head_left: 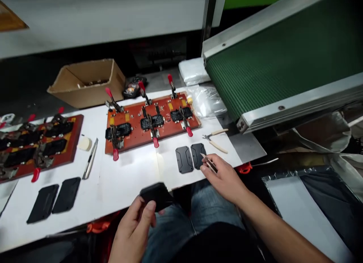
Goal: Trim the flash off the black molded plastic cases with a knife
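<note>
My left hand (136,225) is closed on the edge of a black plastic cover (157,195), held over my lap just off the table's front edge. In my right hand (222,176) is a slim utility knife (210,164), its pointed tip aimed up and left. The fingers hide part of its handle. Below that tip, two more black covers lie side by side on the white tabletop, a left cover (184,159) and a right cover (197,154). Pale-handled nippers (217,137) rest just behind my right hand.
A red-brown fixture board (136,138) with red-handled clamps holds black parts; a second board (75,142) stands left. Nearby are another utility knife (90,159), a round white piece (85,143) and two covers (66,195). Behind are a cardboard box (82,95) and green conveyor (278,66).
</note>
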The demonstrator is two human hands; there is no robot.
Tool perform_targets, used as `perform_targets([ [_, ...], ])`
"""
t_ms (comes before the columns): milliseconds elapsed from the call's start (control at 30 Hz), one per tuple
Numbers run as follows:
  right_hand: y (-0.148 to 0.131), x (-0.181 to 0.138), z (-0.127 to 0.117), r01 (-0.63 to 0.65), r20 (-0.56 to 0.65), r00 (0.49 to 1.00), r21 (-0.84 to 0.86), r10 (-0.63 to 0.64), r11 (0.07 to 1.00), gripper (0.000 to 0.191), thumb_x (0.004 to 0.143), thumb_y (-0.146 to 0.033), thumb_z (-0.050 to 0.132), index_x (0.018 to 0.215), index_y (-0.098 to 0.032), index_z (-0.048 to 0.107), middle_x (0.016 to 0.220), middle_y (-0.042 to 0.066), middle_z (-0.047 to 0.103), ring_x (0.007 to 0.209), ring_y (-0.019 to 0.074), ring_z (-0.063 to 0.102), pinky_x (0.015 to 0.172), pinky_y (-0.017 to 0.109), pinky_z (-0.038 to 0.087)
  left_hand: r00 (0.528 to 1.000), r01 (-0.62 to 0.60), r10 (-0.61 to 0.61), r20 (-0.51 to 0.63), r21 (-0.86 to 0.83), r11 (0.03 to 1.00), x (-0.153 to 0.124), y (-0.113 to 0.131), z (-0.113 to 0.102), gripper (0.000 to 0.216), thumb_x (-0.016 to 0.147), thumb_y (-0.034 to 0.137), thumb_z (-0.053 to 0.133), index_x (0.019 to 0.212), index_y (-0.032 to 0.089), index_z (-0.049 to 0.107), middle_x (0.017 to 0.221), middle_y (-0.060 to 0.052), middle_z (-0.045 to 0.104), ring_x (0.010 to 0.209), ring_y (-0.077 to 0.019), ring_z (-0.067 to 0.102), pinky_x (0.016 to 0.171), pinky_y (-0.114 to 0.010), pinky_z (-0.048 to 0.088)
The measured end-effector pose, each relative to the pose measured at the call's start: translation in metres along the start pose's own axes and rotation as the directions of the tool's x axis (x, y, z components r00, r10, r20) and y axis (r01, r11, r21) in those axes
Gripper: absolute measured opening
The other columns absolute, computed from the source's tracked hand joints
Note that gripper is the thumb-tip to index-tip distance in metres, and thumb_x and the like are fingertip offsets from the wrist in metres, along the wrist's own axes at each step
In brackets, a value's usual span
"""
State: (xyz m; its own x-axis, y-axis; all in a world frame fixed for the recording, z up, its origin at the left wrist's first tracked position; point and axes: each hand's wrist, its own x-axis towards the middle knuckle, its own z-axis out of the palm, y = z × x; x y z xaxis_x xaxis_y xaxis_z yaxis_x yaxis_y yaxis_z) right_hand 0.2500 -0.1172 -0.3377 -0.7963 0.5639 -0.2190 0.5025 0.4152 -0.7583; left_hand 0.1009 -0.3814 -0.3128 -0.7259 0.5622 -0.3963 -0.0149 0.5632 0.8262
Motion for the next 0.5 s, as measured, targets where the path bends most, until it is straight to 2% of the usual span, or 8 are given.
perform_targets([
  [67,0.013,0.019,-0.001,-0.044,-0.064,0.997,-0.119,0.036,0.992,0.031,0.105,-0.03,0.056,0.133,-0.017,0.056,0.133,0.014,0.059,0.111,0.0324,0.065,0.092,0.044,0.056,0.988,0.152,-0.153,-0.006,0.101,0.983,0.025,-0.001,-0.005,0.049,0.098,0.068,0.053,0.108,0.022,0.066,0.073,0.0,0.07,0.068,-0.0194,0.065,0.072,-0.03,0.052],
  [133,0.014,0.033,0.005,-0.041,-0.06,0.998,-0.169,0.031,0.985,0.034,0.102,-0.023,0.059,0.135,-0.013,0.058,0.135,0.019,0.056,0.111,0.0379,0.065,0.091,0.05,0.056,0.976,0.21,-0.217,0.003,0.247,0.946,0.048,0.003,-0.01,0.054,0.097,0.074,0.047,0.102,0.023,0.064,0.072,-0.001,0.071,0.065,-0.0213,0.064,0.068,-0.031,0.049],
  [233,-0.007,0.046,0.025,0.026,0.018,1.0,-0.18,-0.024,0.983,0.037,0.1,-0.017,0.061,0.136,-0.01,0.062,0.128,0.019,0.058,0.104,0.037,0.068,0.09,0.05,0.059,0.972,0.227,-0.227,-0.059,0.478,0.849,0.076,0.009,-0.02,0.052,0.095,0.071,0.048,0.075,0.024,0.057,0.058,0.0,0.061,0.062,-0.0234,0.06,0.067,-0.031,0.042],
  [300,-0.024,0.051,0.039,0.098,0.077,0.993,-0.142,-0.088,0.985,0.041,0.099,-0.015,0.062,0.14,-0.011,0.062,0.129,0.017,0.059,0.105,0.0337,0.069,0.094,0.047,0.06,0.973,0.226,-0.218,-0.082,0.56,0.797,0.087,0.011,-0.028,0.051,0.093,0.068,0.052,0.066,0.024,0.052,0.055,-0.001,0.057,0.061,-0.0241,0.057,0.067,-0.032,0.04],
  [400,-0.032,0.057,0.047,0.167,0.124,0.98,-0.094,-0.155,0.981,0.05,0.098,-0.007,0.054,0.148,-0.012,0.058,0.134,0.015,0.058,0.114,0.029,0.066,0.103,0.041,0.058,0.965,0.261,-0.205,-0.162,0.614,0.745,0.091,0.006,-0.04,0.048,0.094,0.069,0.049,0.074,0.026,0.057,0.06,0.0,0.061,0.062,-0.025,0.06,0.068,-0.033,0.043],
  [500,-0.014,0.057,0.035,0.159,0.084,0.985,-0.116,-0.15,0.98,0.061,0.093,0.002,0.043,0.152,-0.01,0.052,0.137,0.018,0.057,0.122,0.0306,0.061,0.108,0.047,0.054,0.959,0.241,-0.105,-0.262,0.567,0.788,0.084,-0.007,-0.043,0.044,0.093,0.07,0.052,0.092,0.027,0.062,0.07,0.003,0.064,0.059,-0.0209,0.06,0.067,-0.032,0.049],
])
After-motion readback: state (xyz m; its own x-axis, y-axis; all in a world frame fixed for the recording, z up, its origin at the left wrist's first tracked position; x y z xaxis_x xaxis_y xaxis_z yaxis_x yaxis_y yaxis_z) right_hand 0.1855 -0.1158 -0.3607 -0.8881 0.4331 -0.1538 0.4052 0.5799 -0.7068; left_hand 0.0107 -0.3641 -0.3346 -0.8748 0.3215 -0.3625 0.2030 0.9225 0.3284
